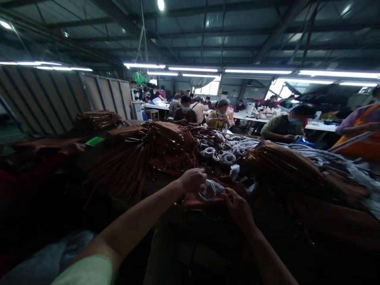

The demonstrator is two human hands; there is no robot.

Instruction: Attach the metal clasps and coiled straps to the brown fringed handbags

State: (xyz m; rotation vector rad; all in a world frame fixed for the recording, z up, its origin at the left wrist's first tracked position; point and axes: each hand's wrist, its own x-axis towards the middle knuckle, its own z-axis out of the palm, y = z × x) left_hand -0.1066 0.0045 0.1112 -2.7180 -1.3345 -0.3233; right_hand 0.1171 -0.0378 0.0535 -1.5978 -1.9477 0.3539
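My left hand (192,180) is closed on the left side of a coiled strap (208,193) in pale, thin wrapping. On the coil's right side, the fingers of my right hand (240,206) pinch its edge. Just below the coil lies a brown leather-like piece (192,202), perhaps a bag, partly hidden by the coil and my hands. Beyond my hands are more wrapped coils (228,157) of the same pale look. A small crumpled pale wrapper (234,172) sits behind my right hand.
Stacked brown leather-like pieces (172,136) with metal fittings stand ahead, and another stack (282,162) lies to the right. Long brown strips (124,170) hang at the left. A bright green object (95,141) lies farther left. Several people sit across the table; one in orange (363,138) is at far right.
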